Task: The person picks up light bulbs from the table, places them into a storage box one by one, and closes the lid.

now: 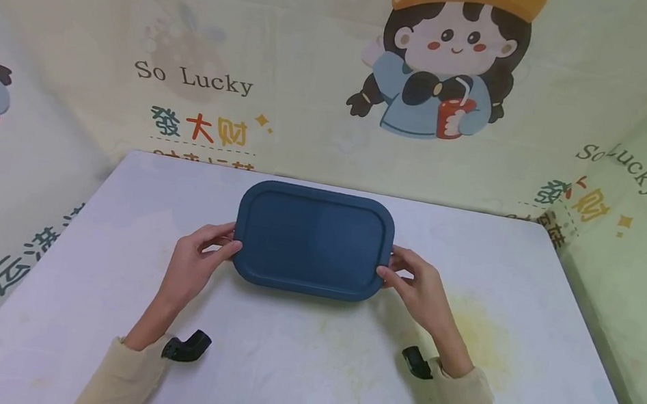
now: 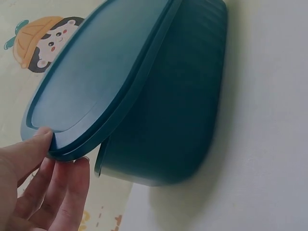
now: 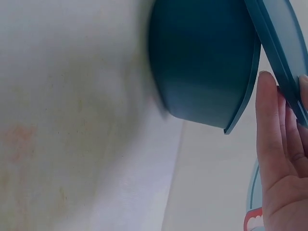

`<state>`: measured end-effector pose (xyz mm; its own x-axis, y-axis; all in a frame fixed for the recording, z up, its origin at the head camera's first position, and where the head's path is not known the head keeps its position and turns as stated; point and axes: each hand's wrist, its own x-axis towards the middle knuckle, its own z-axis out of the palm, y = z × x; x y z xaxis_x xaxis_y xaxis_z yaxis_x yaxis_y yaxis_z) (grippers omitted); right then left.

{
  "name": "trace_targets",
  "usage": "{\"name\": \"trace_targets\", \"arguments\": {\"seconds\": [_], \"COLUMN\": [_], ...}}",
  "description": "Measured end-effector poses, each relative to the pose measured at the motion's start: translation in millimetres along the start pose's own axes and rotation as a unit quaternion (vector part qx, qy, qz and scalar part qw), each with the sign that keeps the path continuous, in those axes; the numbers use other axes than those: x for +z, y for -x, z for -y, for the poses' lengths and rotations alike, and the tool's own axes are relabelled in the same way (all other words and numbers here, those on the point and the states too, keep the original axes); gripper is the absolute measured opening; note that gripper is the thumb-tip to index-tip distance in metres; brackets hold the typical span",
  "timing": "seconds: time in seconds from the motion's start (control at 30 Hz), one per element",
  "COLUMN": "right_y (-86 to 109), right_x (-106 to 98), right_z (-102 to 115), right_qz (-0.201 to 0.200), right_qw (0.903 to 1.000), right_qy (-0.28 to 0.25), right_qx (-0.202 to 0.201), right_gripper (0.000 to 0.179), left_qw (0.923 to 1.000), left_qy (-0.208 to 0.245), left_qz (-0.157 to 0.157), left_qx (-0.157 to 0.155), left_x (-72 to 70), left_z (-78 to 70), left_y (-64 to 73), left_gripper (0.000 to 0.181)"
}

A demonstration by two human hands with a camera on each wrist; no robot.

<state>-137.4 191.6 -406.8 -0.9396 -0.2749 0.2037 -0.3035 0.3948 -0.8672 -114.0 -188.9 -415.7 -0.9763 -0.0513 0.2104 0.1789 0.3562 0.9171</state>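
Note:
A dark blue rectangular lid [image 1: 313, 242] with rounded corners and a raised rim spans the two hands. The left hand [image 1: 190, 266] pinches its left end, thumb on top and fingers beneath. At the opposite end, the right hand [image 1: 421, 293] holds it the same way. Below the lid stands a deep container [image 2: 168, 115] of the same colour, hidden under it in the head view. Both wrist views show the lid tilted against the container, with a wedge-shaped gap between lid and rim near the fingers.
The container stands towards the back of a white table [image 1: 299, 378] with yellowish stains. A printed cloth backdrop [image 1: 308, 89] with cartoon figures and lettering rises behind and at both sides. Black wrist devices [image 1: 188, 346] sit at the sleeve cuffs.

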Motion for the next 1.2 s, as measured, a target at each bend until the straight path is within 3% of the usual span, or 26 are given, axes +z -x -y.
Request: {"name": "trace_targets", "arguments": {"seconds": [0.43,1.2], "right_y": [-7.1,-11.4], "right_x": [5.4,11.8], "right_z": [-7.5,-16.5], "right_qz": [-0.007,-0.023], "right_qw": [0.9988,0.9973], "right_qy": [0.016,0.028], "right_qx": [0.046,0.064], "right_gripper": [0.048,0.045], "left_qw": [0.9978,0.9911], "left_qy": [-0.045,-0.061], "left_qz": [0.012,0.037], "left_qx": [-0.047,-0.112], "left_x": [4.4,11.1], "left_z": [1.7,12.3], "left_y": [-7.4,-12.3], "left_gripper": [0.046,0.046]}}
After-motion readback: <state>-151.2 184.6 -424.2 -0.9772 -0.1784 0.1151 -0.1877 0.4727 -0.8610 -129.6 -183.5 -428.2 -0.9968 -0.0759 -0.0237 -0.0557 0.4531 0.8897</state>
